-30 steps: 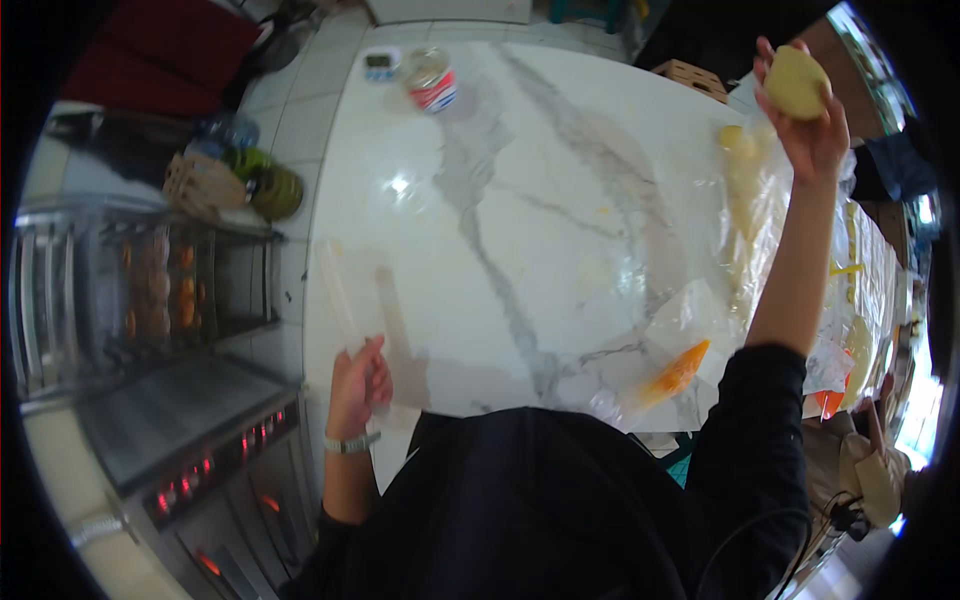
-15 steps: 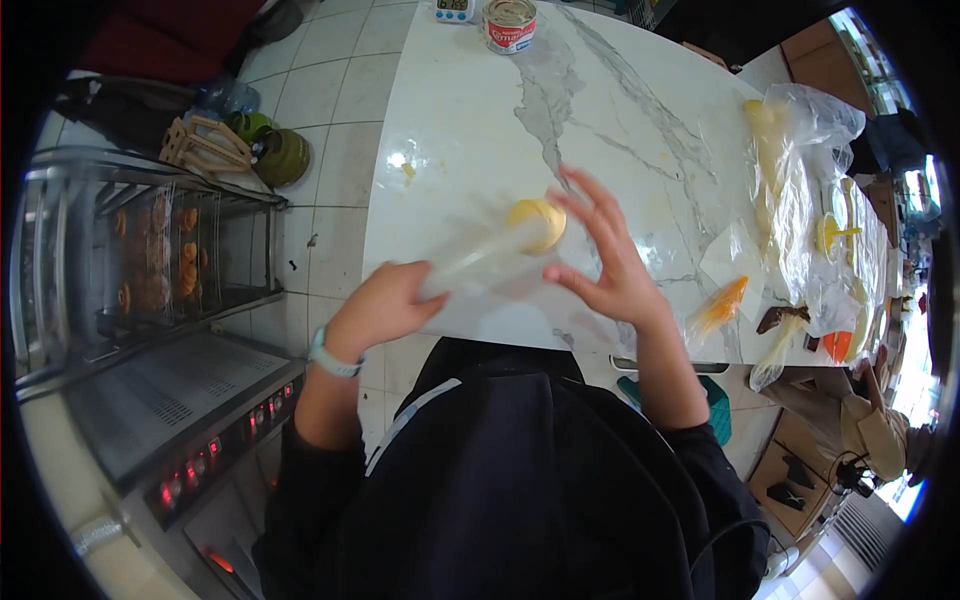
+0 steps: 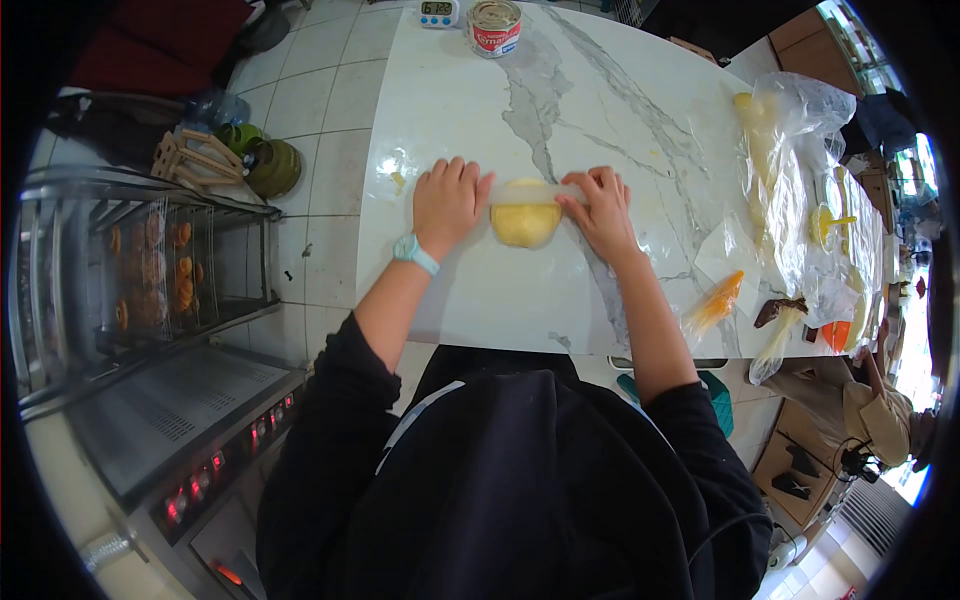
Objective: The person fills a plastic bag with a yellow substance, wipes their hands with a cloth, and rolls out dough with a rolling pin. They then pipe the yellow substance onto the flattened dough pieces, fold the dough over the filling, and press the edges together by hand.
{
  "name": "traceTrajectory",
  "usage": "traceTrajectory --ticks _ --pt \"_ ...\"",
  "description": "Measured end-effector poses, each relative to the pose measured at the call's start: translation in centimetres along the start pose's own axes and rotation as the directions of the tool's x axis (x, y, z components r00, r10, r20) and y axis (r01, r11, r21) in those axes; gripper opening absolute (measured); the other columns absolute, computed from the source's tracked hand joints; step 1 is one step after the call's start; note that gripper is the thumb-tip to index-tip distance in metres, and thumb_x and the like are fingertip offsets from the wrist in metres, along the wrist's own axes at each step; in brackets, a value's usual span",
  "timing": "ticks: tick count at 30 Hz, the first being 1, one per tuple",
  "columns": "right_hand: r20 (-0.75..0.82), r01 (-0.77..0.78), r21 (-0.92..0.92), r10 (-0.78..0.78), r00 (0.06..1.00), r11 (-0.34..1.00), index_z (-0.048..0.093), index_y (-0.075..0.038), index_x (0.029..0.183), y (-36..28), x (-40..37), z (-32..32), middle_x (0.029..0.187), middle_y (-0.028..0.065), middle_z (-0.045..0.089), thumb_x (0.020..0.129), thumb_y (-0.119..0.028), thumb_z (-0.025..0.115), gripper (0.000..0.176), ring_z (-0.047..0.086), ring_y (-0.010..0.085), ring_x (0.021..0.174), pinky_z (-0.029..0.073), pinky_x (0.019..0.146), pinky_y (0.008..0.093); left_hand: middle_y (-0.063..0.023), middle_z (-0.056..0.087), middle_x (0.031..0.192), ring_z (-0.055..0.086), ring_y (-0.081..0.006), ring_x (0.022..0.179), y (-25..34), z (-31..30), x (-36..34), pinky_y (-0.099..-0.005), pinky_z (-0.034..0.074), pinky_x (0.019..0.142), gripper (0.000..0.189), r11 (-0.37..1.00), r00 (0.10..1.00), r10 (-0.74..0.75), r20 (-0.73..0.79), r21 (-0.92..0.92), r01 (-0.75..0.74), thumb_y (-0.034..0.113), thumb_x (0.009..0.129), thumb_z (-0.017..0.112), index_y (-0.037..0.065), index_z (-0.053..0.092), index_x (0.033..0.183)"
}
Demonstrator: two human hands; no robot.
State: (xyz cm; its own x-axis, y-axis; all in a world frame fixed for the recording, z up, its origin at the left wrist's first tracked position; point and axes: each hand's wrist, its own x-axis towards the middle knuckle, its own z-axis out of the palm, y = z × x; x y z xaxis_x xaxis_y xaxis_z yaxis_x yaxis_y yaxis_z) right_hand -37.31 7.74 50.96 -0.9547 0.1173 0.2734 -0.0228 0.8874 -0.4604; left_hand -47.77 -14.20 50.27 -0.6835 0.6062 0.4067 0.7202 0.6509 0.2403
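Note:
A pale rolling pin (image 3: 540,195) lies crosswise over a flattened piece of yellow dough (image 3: 526,228) on the marble-patterned table. My left hand (image 3: 448,208) covers the pin's left end, fingers pointing away from me and thumb toward the dough. At the other end, my right hand (image 3: 604,215) grips the pin with bent fingers. Most of the dough shows on my side of the pin, and a thin strip shows beyond it. Both ends of the pin are hidden under my hands.
At the far edge stand a red-labelled can (image 3: 494,30) and a digital timer (image 3: 438,13). To the right lie plastic-covered dough (image 3: 775,200), an orange-filled piping bag (image 3: 722,298) and a yellow tool (image 3: 830,225). An oven (image 3: 190,420) and glass rack (image 3: 150,270) are on the left.
The rolling pin, earlier tilted in my left hand, now lies level across the dough. My right hand, earlier open and off the pin, now holds its right end. The dough looks flatter.

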Motion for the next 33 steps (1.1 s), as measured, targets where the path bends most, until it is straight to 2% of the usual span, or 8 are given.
traceTrajectory --ticks 10,15,17,25,28,30,32,33 --pt "-0.077 -0.104 0.344 0.139 0.987 0.933 0.062 0.000 0.076 0.1 1.7 -1.1 0.072 0.0139 0.059 0.086 -0.032 0.063 0.033 0.056 0.0313 0.074 0.044 0.066 0.0377 -0.0123 0.063 0.078 0.060 -0.0295 0.076 -0.4 -1.7 2.7 -0.0452 0.046 0.061 0.030 0.956 0.927 -0.118 0.355 -0.214 0.203 0.028 0.087 0.050 0.003 0.058 0.072" --pt "0.105 -0.183 0.057 0.176 0.979 0.981 0.064 -0.011 0.098 0.1 0.9 -2.1 0.105 0.0042 0.061 0.089 -0.034 0.058 0.026 0.051 0.0228 0.105 0.031 0.095 0.0439 -0.0119 0.056 0.112 0.050 -0.0285 0.107 -0.3 -1.3 1.7 -0.0429 0.039 0.084 0.031 0.997 0.978 0.071 0.195 -0.048 -0.063 0.026 0.080 0.057 0.008 0.055 0.105" --pt "0.092 0.062 0.004 -0.062 0.994 0.998 0.056 -0.012 0.120 0.8 0.3 -0.9 0.127 0.0059 0.052 0.092 -0.030 0.052 0.033 0.043 0.0250 0.123 0.027 0.104 0.0439 -0.0168 0.053 0.114 0.048 -0.0319 0.110 -0.6 -0.1 0.5 -0.0443 0.037 0.088 0.042 0.989 0.989 0.146 0.004 -0.025 -0.146 0.026 0.083 0.055 0.004 0.051 0.118" --pt "0.105 0.092 -0.080 -0.083 0.991 0.993 0.045 -0.011 0.134 -2.7 -8.7 -2.4 0.136 0.0075 0.046 0.094 -0.026 0.048 0.043 0.030 0.0246 0.136 0.017 0.111 0.0467 -0.0157 0.051 0.114 0.045 -0.0318 0.108 3.5 -2.4 -8.4 -0.0455 0.035 0.090 0.043 0.992 0.996 0.086 0.029 -0.100 -0.083 0.022 0.085 0.057 0.000 0.047 0.121" --pt "0.192 0.148 -0.113 -0.125 0.973 0.983 0.049 -0.010 0.131 -3.7 -8.1 -4.5 0.128 0.0118 0.052 0.092 -0.026 0.052 0.042 0.045 0.0271 0.124 0.026 0.107 0.0476 -0.0122 0.051 0.113 0.045 -0.0299 0.105 3.6 -2.6 -11.3 -0.0438 0.035 0.091 0.043 0.985 0.994 0.068 0.085 -0.167 -0.053 0.012 0.080 0.062 0.004 0.048 0.120" --pt "0.623 -0.241 -0.087 0.241 0.744 0.967 0.055 -0.007 0.122 -3.6 -4.5 -4.9 0.114 0.0154 0.059 0.090 -0.026 0.057 0.038 0.057 0.0302 0.106 0.038 0.098 0.0442 -0.0102 0.051 0.113 0.045 -0.0289 0.103 3.5 -3.3 -12.6 -0.0432 0.034 0.091 0.045 0.974 0.991 0.081 0.105 -0.220 -0.056 0.008 0.077 0.064 0.006 0.049 0.119" --pt "0.020 -0.094 0.300 0.092 0.996 0.949 0.061 -0.006 0.114 -4.2 -2.1 -2.0 0.103 0.0136 0.063 0.085 -0.022 0.065 0.033 0.061 0.0268 0.084 0.048 0.082 0.0361 -0.0085 0.050 0.115 0.043 -0.0313 0.108 3.2 -4.0 -13.0 -0.0407 0.034 0.095 0.053 0.931 0.978 0.186 0.096 -0.334 -0.144 -0.001 0.069 0.066 0.009 0.052 0.119" --pt "0.079 -0.105 0.300 0.085 0.993 0.948 0.060 -0.004 0.114 -4.2 -0.4 -0.8 0.102 0.0152 0.063 0.083 -0.023 0.067 0.036 0.060 0.0290 0.090 0.048 0.083 0.0354 -0.0085 0.050 0.115 0.043 -0.0313 0.108 3.1 -4.1 -13.4 -0.0407 0.034 0.095 0.053 0.931 0.978 0.190 0.090 -0.333 -0.150 -0.001 0.069 0.066 0.009 0.052 0.119"
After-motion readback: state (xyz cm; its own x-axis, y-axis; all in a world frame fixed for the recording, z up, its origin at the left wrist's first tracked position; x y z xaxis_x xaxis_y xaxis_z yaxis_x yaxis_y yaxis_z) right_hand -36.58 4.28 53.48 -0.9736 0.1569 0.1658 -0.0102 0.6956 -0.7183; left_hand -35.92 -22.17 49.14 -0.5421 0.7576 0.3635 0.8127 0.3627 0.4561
